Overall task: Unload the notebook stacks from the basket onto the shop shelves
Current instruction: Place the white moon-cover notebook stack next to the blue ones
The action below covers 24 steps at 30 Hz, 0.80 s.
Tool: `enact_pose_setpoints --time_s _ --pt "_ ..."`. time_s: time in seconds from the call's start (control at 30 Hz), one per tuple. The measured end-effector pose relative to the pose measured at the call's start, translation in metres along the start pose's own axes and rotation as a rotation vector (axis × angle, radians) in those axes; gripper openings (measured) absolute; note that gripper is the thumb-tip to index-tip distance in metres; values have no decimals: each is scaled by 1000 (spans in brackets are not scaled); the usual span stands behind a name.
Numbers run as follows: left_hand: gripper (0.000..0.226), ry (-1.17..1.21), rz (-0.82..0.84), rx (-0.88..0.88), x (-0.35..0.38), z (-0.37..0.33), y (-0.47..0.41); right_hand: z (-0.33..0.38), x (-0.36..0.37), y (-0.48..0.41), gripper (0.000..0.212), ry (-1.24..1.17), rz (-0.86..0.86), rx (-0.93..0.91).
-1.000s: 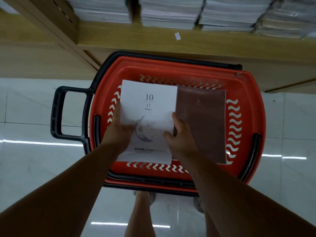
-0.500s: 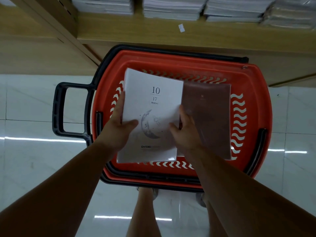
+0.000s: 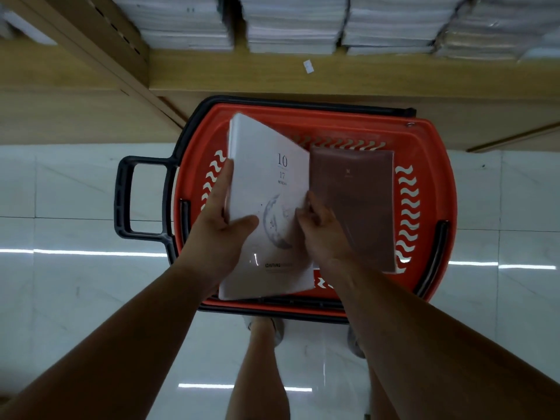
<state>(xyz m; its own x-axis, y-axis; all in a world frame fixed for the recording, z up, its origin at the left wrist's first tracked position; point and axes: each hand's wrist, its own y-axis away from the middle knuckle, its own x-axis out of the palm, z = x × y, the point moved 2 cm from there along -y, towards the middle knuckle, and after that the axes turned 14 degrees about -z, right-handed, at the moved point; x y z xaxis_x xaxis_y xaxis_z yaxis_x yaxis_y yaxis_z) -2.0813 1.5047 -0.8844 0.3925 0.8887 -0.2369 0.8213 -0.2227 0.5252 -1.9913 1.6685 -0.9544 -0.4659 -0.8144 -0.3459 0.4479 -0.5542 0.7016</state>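
Pale tiled floor [image 3: 60, 192] across the lower frame. Wooden shelf [image 3: 363, 77] along the top, loaded with paper stacks [image 3: 291, 25]. Red basket [image 3: 433, 165] at centre, just below the shelf, black handle [image 3: 121, 195] out to the left. White stack [image 3: 266, 189] at centre, tilted with its left edge raised above the basket, beside a brown stack [image 3: 363, 207] lying in the basket's right half. Left hand [image 3: 221, 237] gripping the white stack's left edge, thumb on the cover. Right hand [image 3: 324, 234] curled round its right edge, next to the brown stack
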Motion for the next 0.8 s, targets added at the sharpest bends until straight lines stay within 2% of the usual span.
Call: enact_pose_setpoints --time_s 0.07,0.17,0.37,0.6,0.67,0.8 --pt "89 5 -10 1 -5 -18 16 11 -6 17 52 -36 19 39" --pt "86 68 -21 -17 -14 -51 44 28 -19 44 65 -122 72 79" --pt "82 185 -81 -26 -24 -144 130 82 -72 123 51 -154 289 110" --pt "76 248 -153 -44 -19 -263 236 147 -173 215 48 -232 396 118" --pt "78 265 -153 -40 -13 -290 260 163 -206 236 48 -243 395 83" --pt "78 356 -151 -36 8 -332 298 197 -268 264 53 -308 313 -118"
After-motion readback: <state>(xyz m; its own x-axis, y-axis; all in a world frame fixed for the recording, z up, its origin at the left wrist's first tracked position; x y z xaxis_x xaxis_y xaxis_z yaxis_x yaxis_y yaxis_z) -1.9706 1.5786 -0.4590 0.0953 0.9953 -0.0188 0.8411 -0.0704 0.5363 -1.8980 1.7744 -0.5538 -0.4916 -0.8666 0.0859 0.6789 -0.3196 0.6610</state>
